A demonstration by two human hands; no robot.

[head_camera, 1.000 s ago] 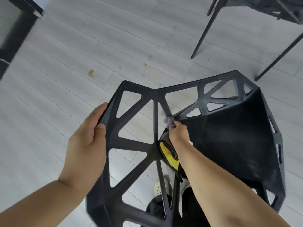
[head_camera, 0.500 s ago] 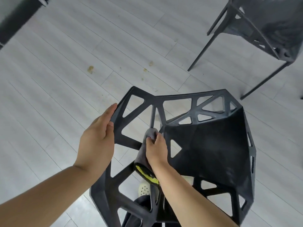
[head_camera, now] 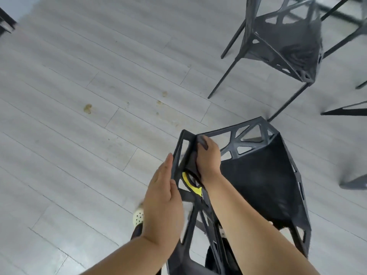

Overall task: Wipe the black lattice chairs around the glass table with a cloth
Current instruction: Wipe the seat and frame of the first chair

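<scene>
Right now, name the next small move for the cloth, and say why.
Probably slide the cloth down the strut toward the seat: the right hand grips it near the top of the chair back's lattice, the left hand braces the outer edge, and more strut runs below.

Pale plank floor (head_camera: pixel 79 175); brown stains (head_camera: pixel 87 108); cream perforated shoe (head_camera: pixel 138 216).

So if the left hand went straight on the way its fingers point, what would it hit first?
Probably nothing solid: the left hand lies flat against the chair, fingers aimed past its top corner, with only floor beyond. Depth is unclear.
</scene>
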